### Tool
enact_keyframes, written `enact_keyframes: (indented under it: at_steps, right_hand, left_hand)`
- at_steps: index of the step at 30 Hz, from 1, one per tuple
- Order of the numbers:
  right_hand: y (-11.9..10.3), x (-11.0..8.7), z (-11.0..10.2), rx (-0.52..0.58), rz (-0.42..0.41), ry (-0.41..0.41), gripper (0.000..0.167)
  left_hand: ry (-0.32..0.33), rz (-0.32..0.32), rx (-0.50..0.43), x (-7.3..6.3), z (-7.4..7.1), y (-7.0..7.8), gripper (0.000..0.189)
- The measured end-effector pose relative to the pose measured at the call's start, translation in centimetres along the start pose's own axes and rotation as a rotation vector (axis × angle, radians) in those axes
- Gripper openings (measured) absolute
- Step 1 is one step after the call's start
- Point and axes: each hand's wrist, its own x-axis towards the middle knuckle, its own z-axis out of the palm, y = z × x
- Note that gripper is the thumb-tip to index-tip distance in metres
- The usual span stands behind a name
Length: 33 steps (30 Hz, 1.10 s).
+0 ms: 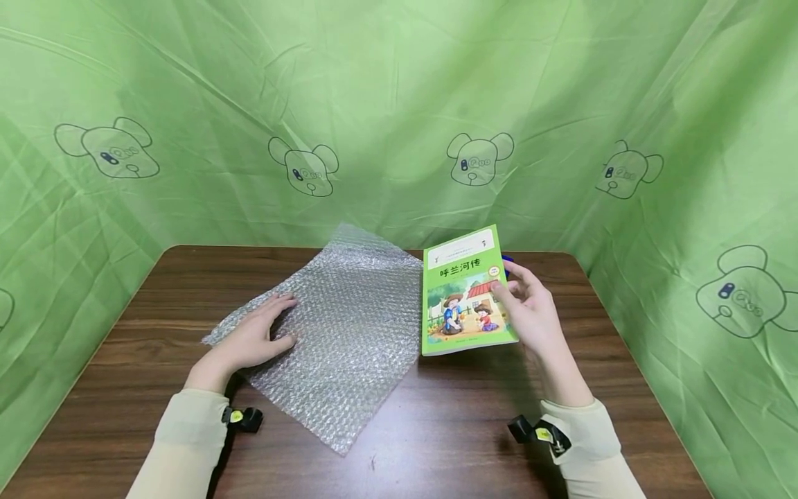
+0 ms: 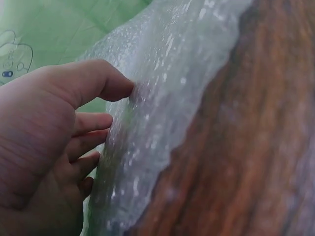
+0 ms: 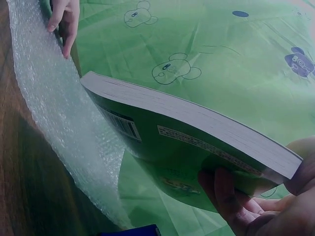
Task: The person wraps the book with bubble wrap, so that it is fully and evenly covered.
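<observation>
I have the right hand (image 1: 535, 315) pinching 1 book (image 1: 460, 294) above the tabletop (image 1: 449, 430), the left hand (image 1: 252, 337) spread on bubble wrap (image 1: 358, 326).

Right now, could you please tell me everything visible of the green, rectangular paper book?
The green paper book is closed, with white page edges. Its front shows a white top band, dark Chinese characters and two hatted figures before a red-roofed house; its back carries a barcode. The person's right hand grips its right side, thumb in front, fingers behind, holding it tilted above the brown wooden table. Whether it touches the clear bubble wrap is unclear.
</observation>
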Motion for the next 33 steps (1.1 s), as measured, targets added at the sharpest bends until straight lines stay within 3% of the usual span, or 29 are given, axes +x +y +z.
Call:
enact_keyframes:
  at_steps: [9,26,33]
  right_hand:
    - [0.2,0.2,1.1,0.060,0.023,-0.002,0.059]
    - [1.2,0.5,3.9,0.198,0.038,0.019,0.054]
    - [0.3,0.8,5.7,0.291,0.061,0.009,0.054]
  left_hand:
    - [-0.008,-0.019,-0.043,0.0,0.1,-0.8,0.078]
    - [-0.010,-0.013,-0.037,0.4,1.0,-0.4,0.081]
    - [-0.007,-0.013,-0.061,0.3,1.3,-0.4,0.082]
